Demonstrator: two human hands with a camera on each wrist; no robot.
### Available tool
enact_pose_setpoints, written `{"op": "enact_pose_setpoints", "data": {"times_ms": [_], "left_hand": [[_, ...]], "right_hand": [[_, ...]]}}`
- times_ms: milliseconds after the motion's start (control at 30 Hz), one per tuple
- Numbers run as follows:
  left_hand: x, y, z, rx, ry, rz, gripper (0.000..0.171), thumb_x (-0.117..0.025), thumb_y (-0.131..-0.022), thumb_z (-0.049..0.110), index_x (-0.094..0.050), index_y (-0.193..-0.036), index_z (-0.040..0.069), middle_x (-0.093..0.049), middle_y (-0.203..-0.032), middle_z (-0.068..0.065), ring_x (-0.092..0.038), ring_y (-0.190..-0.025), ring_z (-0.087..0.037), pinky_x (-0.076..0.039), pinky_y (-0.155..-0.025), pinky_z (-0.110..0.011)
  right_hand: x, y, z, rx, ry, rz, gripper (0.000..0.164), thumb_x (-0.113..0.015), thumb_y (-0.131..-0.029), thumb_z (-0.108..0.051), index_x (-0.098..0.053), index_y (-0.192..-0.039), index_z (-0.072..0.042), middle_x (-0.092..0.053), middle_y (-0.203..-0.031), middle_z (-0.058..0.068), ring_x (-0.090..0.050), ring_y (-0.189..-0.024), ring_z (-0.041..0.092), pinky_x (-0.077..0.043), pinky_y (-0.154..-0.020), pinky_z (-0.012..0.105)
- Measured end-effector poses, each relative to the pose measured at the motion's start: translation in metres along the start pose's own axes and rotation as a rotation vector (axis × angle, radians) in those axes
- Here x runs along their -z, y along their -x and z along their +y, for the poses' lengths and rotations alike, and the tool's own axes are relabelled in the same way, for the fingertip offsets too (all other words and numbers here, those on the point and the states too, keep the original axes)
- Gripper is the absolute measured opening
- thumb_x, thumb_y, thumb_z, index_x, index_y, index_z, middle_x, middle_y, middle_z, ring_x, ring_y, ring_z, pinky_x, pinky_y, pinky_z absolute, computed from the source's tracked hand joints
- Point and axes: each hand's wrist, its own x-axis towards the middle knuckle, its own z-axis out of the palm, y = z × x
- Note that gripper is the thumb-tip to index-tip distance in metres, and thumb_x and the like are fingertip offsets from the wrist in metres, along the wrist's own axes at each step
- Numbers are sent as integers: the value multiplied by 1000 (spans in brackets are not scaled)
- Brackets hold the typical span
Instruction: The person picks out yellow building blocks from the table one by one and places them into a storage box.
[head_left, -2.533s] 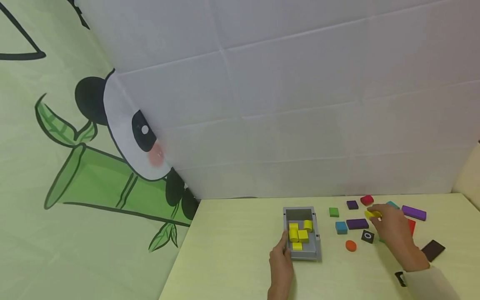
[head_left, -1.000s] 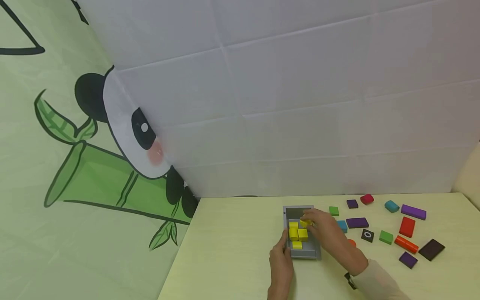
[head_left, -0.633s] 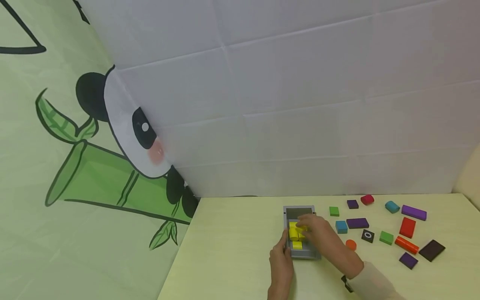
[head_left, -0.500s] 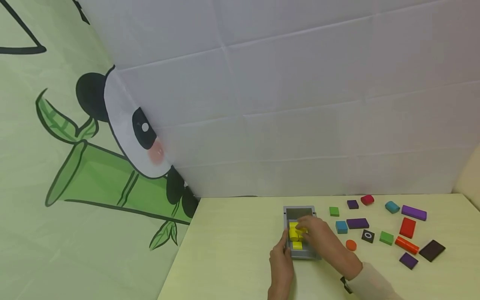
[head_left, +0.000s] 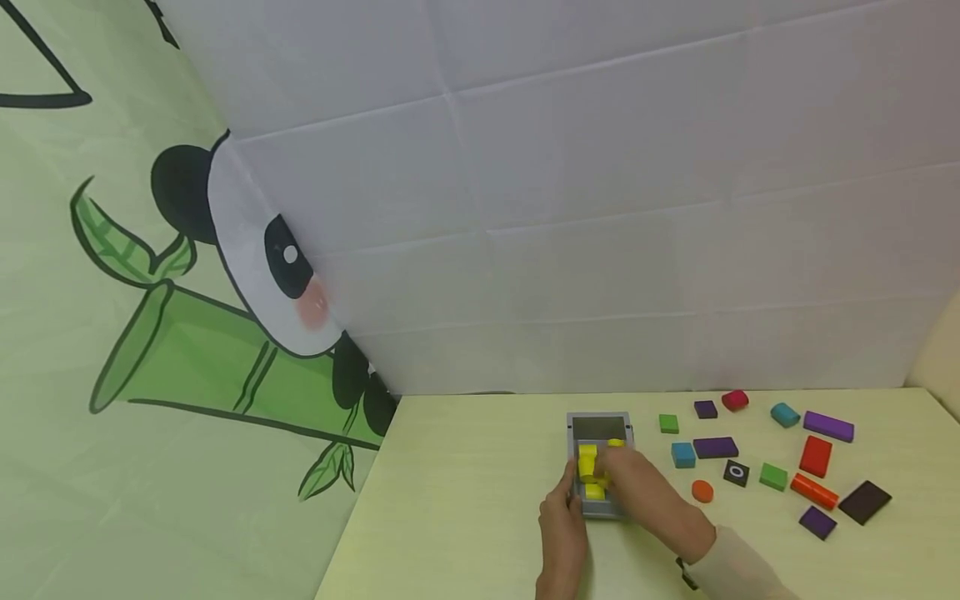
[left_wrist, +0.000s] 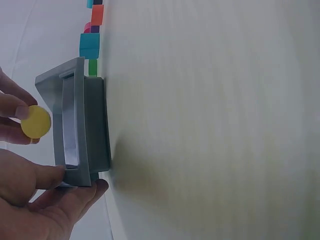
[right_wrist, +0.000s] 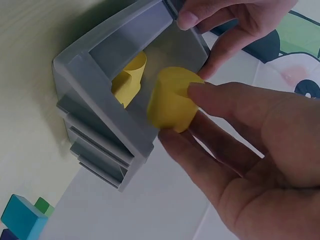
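Note:
My left hand grips the near left side of a grey open-topped plastic box, thumb over the rim and fingers outside. In the right wrist view my right hand pinches a yellow cylinder-like block between thumb and fingers at the box's opening. The block shows its round end in the left wrist view. Several yellow blocks lie in the box, one of them another curved yellow block deeper inside. In the head view my right hand partly covers the box's contents.
Right of the box lie scattered blocks, including a blue cube, an orange disc, a red block, an orange-red cylinder and a dark flat block. A white sheet hangs behind the table.
My right hand has carried a yellow piece from the right side of the table to the box, then shifted slightly nearer within it. My left hand has stayed on the box.

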Motion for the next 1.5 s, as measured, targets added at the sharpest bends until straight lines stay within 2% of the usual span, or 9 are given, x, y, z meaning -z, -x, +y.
{"op": "enact_pose_setpoints", "data": {"times_ms": [133,367,600,767,967,1067,1233,1367,1500], "left_hand": [[-1,0,0,-2,-11,12,54,-55,-85,-7,-47,-131,20,-49,-128,-8,-47,-109,-18,-50,-83,-32],[-1,1,0,-40,-22,35,55,-56,-84,-8,-48,-131,19,-51,-125,-13,-49,-106,-21,-52,-81,-34],[-1,0,0,-33,-18,23,55,-56,-84,-8,-47,-132,19,-50,-127,-10,-49,-106,-18,-51,-79,-30],[-2,-1,-1,-36,-9,18,55,-55,-85,-8,-46,-132,18,-48,-129,-11,-52,-98,-15,-51,-72,-26],[-2,-2,-1,-21,-21,25,55,-56,-84,-8,-47,-131,18,-50,-127,-10,-46,-108,-18,-51,-80,-30],[-2,-2,-1,-20,-26,27,55,-56,-84,-8,-47,-131,18,-50,-127,-9,-46,-108,-17,-51,-80,-29],[-1,-1,-1,-45,-34,31,55,-56,-84,-9,-47,-132,16,-49,-127,-12,-46,-108,-17,-51,-79,-29],[0,-1,0,-38,-32,27,54,-55,-84,-9,-47,-132,16,-49,-127,-11,-48,-106,-18,-51,-80,-30],[0,0,0,-26,-21,24,54,-55,-84,-9,-47,-131,17,-49,-127,-11,-50,-104,-16,-51,-77,-27]], "right_hand": [[-3,3,0,6,13,-24,23,-63,-70,14,-67,-80,-6,-62,-77,-1,-52,-71,13,-53,-70,34],[-7,9,1,47,28,-23,19,-62,-73,11,-63,-80,-7,-57,-76,-2,-46,-69,12,-51,-68,35],[-10,8,1,73,56,-36,18,-63,-75,9,-57,-78,-8,-52,-74,-2,-44,-68,13,-49,-65,34],[-14,7,1,115,96,-7,18,-63,-73,9,-56,-75,-7,-53,-73,-1,-44,-65,13,-49,-62,34],[-22,6,5,133,123,-5,19,-63,-73,9,-53,-74,-8,-52,-71,2,-44,-64,14,-48,-60,34],[-24,5,6,144,127,8,21,-64,-73,8,-52,-73,-9,-50,-70,0,-44,-64,14,-48,-59,34],[-26,2,6,124,129,2,22,-65,-73,8,-51,-73,-9,-46,-69,-1,-42,-62,14,-47,-58,34],[-29,0,5,75,143,-22,21,-66,-74,7,-52,-72,-8,-44,-67,-2,-40,-61,13,-45,-56,32],[-30,-2,3,44,141,-27,19,-67,-73,8,-54,-69,-7,-45,-67,0,-40,-60,14,-45,-54,32]]}}
